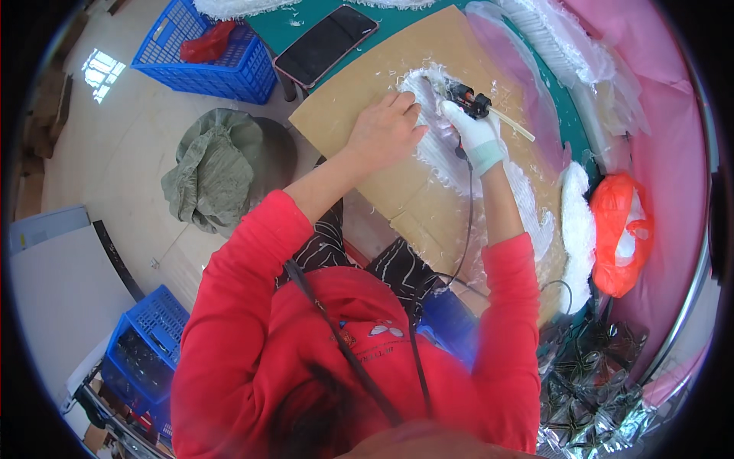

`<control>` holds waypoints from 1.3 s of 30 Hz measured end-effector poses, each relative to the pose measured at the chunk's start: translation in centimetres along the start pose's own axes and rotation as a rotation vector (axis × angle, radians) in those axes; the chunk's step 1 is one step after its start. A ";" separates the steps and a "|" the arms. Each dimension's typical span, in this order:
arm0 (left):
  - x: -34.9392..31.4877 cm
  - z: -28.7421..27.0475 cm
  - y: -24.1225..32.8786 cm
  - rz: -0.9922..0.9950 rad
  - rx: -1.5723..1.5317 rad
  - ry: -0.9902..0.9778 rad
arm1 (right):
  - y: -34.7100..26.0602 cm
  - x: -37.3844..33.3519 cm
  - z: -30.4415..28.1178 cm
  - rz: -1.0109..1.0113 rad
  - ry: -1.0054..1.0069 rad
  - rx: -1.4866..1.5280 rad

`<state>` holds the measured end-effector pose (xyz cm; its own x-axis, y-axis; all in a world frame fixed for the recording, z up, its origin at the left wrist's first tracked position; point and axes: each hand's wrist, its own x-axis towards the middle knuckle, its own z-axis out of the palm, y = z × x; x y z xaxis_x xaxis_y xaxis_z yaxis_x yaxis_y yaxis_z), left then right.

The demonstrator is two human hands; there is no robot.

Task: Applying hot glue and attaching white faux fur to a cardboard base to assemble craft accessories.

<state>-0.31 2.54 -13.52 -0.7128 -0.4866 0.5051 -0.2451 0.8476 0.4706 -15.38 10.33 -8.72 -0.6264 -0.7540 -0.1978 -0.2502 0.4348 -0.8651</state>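
Observation:
My bare left hand (388, 131) lies with its fingers stretched out on the left edge of a white ribbed, fluffy-edged fabric piece (440, 157). My right hand (475, 136), in a white glove with a pale green cuff, is closed around a small black corded hand tool (468, 99). The tool rests at the fabric's upper end, close to the left fingertips; its working tip is hard to make out. A black cord (469, 222) runs from it down toward my lap. Under the fabric lies a brown cardboard sheet (367, 191), scattered with white fibre scraps.
A dark phone (326, 46) lies on the green table at the back. Left of it stands a blue crate (206, 76) holding a red bag. A grey-green covered stool (218, 164) is at left. White fluffy strips (577, 237) and a red plastic bag (623, 233) lie at right.

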 end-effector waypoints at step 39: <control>-0.1 0.3 -0.2 0.056 0.015 0.059 | -0.8 -1.3 -0.3 0.006 -0.123 -0.081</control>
<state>-0.37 2.47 -13.86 -0.6859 -0.4499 0.5720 -0.2167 0.8766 0.4296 -14.58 11.09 -7.64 -0.5340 -0.8039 -0.2618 -0.3091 0.4738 -0.8246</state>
